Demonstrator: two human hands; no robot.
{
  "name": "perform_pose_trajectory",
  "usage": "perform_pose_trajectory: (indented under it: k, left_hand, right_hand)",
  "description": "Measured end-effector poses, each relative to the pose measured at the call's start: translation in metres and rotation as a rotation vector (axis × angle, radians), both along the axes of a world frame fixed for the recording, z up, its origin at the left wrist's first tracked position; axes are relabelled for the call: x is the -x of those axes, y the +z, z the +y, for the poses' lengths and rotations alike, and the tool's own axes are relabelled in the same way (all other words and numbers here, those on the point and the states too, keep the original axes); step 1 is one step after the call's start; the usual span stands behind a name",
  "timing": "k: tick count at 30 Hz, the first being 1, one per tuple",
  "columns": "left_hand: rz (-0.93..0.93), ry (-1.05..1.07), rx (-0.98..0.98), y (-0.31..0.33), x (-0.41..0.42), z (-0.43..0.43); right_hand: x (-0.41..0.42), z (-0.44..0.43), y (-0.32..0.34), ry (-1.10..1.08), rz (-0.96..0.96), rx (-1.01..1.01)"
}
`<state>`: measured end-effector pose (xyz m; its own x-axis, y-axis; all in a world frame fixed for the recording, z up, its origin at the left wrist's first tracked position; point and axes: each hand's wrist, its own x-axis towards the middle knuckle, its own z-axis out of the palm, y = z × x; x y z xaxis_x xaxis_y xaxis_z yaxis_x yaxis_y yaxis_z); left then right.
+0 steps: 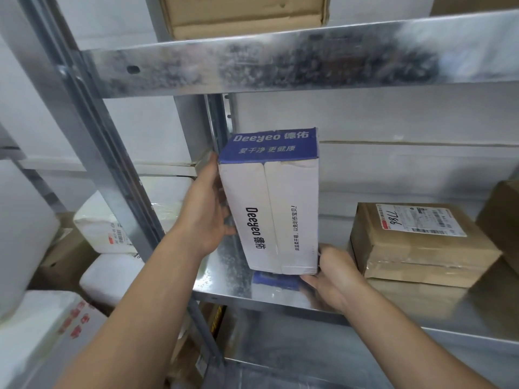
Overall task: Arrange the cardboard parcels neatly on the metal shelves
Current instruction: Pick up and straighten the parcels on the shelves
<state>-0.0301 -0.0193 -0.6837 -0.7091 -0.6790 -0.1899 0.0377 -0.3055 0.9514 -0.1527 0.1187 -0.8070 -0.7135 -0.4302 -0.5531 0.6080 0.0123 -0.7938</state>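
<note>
Now the white-and-blue Deeyeo box [273, 203] is held upright at the metal shelf [224, 279] left end. The left hand [206, 211] has its fingers wrapped round the box's left side, and the right hand [334, 273] has its fingers clamped on the bottom right corner. A labelled brown parcel [415, 248] lies nearby.

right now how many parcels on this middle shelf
3: white-and-blue box held at left, labelled brown parcel beside it, brown box at the right edge. More may be hidden off-frame.
</note>
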Motion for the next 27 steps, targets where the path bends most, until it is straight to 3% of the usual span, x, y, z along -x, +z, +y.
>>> perform_pose_trajectory:
  k: [5, 14, 27]
  left_hand:
    - [0.012, -0.006, -0.014, -0.001, 0.001, 0.002]
    - [0.029, 0.021, 0.039, -0.008, 0.004, 0.0]
    - [-0.125, 0.012, 0.289, -0.039, 0.007, -0.012]
  right_hand:
    - [0.002, 0.002, -0.002, 0.006, 0.012, -0.026]
    - [0.002, 0.003, 0.006, 0.034, 0.291, 0.003]
    - [-0.006, 0.003, 0.023, -0.008, -0.03, 0.338]
